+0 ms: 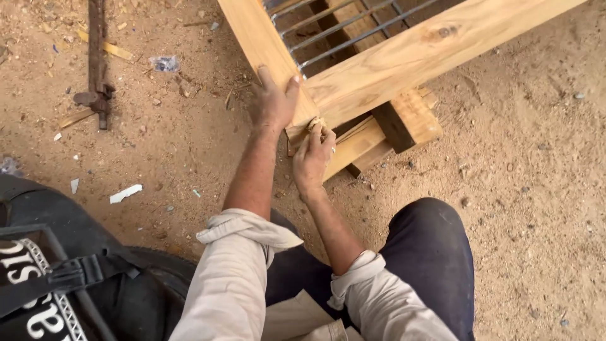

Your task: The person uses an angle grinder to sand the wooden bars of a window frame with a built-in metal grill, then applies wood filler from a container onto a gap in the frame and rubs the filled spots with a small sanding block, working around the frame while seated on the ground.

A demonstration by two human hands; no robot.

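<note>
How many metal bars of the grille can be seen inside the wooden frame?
4 metal bars, side by side, slanting between the frame's two beams at the top of the view; more may lie beyond the picture's edge.
</note>
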